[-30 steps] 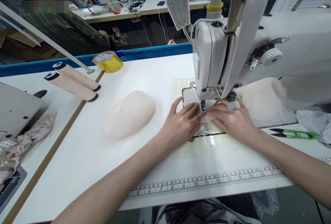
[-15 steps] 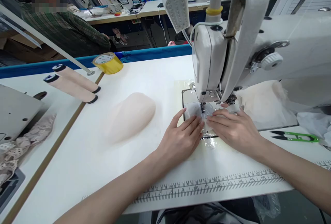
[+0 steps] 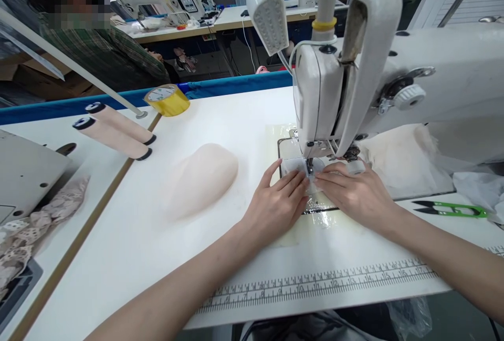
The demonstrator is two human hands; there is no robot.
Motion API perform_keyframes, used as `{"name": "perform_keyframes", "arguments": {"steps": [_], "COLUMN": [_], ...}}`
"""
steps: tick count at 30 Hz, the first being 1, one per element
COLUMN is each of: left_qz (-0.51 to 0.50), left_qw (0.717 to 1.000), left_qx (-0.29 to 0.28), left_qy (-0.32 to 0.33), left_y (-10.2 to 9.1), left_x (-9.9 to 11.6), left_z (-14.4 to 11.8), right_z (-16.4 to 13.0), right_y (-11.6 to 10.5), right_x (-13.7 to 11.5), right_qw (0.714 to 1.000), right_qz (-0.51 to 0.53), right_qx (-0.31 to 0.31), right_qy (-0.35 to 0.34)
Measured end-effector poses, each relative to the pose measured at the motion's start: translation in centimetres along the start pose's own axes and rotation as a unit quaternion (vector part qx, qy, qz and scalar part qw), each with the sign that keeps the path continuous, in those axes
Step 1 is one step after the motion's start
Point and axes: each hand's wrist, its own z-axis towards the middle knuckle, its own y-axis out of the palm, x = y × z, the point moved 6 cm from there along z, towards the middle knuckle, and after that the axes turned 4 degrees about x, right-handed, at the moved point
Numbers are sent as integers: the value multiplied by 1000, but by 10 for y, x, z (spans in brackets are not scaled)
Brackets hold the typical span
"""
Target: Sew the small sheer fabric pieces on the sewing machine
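Observation:
A white sewing machine (image 3: 394, 78) stands on the white table (image 3: 220, 120). My left hand (image 3: 277, 204) lies flat, its fingers pressing a small white translucent fabric piece (image 3: 295, 167) just left of the presser foot (image 3: 310, 165). My right hand (image 3: 356, 194) presses the same piece from the right, fingertips close to the needle. A white ring of tape (image 3: 355, 167) sits on one right finger. Most of the fabric piece is hidden under my fingers.
A pale pink moulded foam cup (image 3: 199, 178) lies left of my hands. Two pink thread cones (image 3: 114, 130) and a yellow tape roll (image 3: 167, 99) lie further left. Green thread snips (image 3: 452, 208) and cream fabric (image 3: 397, 155) are at right. Another person sits behind at the left.
Both hands have slid slightly back toward the needle with the fabric piece; the view has shifted a little. Nothing was picked up or let go.

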Motion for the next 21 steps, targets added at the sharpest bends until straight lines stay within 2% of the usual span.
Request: {"name": "perform_keyframes", "arguments": {"steps": [21], "left_qz": [-2], "left_qw": [1000], "left_qx": [-14], "left_qy": [-24], "left_y": [5], "left_x": [-9], "left_z": [3], "right_z": [3], "right_y": [4], "right_x": [5], "right_qw": [1000], "right_qz": [-21], "right_qx": [1], "right_qy": [21]}}
